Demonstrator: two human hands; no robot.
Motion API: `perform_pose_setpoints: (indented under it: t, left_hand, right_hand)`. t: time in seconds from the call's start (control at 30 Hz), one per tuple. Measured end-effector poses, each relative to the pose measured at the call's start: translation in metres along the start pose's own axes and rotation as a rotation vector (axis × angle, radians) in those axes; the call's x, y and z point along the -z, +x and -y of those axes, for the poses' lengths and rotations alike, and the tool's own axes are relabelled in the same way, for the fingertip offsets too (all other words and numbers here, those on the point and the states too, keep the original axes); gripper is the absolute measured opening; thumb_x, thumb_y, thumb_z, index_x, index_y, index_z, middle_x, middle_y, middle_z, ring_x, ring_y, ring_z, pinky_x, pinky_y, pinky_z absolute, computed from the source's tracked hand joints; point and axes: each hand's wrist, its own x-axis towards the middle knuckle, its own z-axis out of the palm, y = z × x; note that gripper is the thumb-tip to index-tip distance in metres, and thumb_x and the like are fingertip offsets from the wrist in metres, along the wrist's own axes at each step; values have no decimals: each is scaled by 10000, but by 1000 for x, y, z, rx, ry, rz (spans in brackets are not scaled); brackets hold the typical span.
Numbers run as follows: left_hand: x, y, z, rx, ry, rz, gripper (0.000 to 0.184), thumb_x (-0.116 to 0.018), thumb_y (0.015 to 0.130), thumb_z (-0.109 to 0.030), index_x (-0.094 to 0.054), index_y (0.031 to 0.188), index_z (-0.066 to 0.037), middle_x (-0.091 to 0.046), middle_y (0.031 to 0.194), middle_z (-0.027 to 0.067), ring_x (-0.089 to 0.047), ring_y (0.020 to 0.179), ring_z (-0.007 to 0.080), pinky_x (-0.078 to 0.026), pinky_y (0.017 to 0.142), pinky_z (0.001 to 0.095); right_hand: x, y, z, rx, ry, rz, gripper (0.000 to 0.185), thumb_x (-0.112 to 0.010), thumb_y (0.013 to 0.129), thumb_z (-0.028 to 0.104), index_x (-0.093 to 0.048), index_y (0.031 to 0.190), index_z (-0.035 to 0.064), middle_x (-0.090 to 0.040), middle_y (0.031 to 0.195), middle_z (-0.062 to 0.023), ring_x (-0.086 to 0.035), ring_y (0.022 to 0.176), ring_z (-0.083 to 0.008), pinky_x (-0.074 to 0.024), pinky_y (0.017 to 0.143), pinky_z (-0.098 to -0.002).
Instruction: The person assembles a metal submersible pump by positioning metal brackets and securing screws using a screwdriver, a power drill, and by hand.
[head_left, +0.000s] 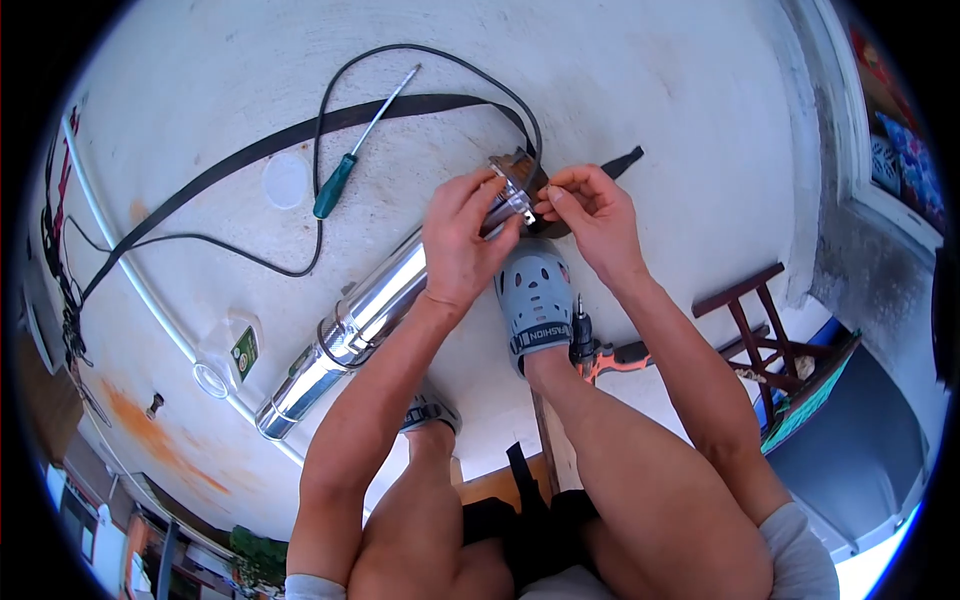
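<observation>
A long shiny metal cylinder (385, 295) lies slanted across the floor, its upper end near my feet. My left hand (465, 235) is wrapped round that upper end, by a metal fitting (513, 178). Close to the fitting's right side, my right hand (590, 213) has thumb and fingers pinched together; what they hold is too small to make out. A black cable (478, 70) loops down to the fitting. Behind both hands, a brown object is partly hidden.
A green-handled screwdriver (335, 187), a round translucent lid (287, 180) and a clear container (235, 345) lie left. An orange and black power drill (610, 358) is beside my grey clog (535, 295). A white pipe (140, 285) crosses the left; a wooden stool (765, 345) stands right.
</observation>
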Motion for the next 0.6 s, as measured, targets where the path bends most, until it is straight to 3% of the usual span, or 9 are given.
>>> perform_pose_setpoints:
  t: [0.2, 0.3, 0.43, 0.53, 0.6]
  left_hand:
    - [8, 16, 19, 32, -35, -2, 423, -817, 723, -83, -713, 1124, 4, -701, 1157, 147, -676, 1024, 321, -549, 899, 370]
    - [20, 30, 20, 219, -130, 122, 403, -795, 808, -100, -708, 1175, 41, -698, 1199, 149, -704, 1015, 219, -554, 908, 302]
    - [24, 32, 17, 313, -182, 210, 406, -798, 807, -102, -713, 1173, 52, -698, 1194, 142, -696, 1036, 198, -551, 906, 277]
    - [16, 26, 18, 302, -236, 248, 415, -795, 807, -103, -708, 1182, 51, -698, 1190, 139, -696, 1035, 197, -552, 910, 279]
    - [15, 26, 14, 323, -251, 251, 422, -792, 801, -101, -708, 1189, 42, -698, 1187, 136, -697, 1035, 199, -553, 916, 280]
  right_hand:
    - [-12, -3, 5, 44, -33, -3, 107, -612, 986, 2, -623, 1091, -14, -699, 970, -58, -708, 886, -122, -565, 769, -244]
    - [-16, 5, 6, 84, -103, 31, 106, -609, 988, 3, -626, 1090, -23, -695, 959, -52, -706, 889, -120, -565, 769, -247]
    - [-20, 12, 3, 136, -161, 56, 112, -603, 992, 6, -624, 1098, -25, -691, 957, -51, -701, 871, -119, -565, 766, -250]
    - [-15, 7, 2, 60, -228, 25, 119, -606, 992, 10, -618, 1105, -26, -685, 963, -54, -696, 846, -116, -562, 760, -247]
    - [-9, 2, -4, 65, -137, 48, 128, -613, 989, 14, -616, 1112, -22, -678, 965, -56, -690, 837, -110, -559, 759, -245]
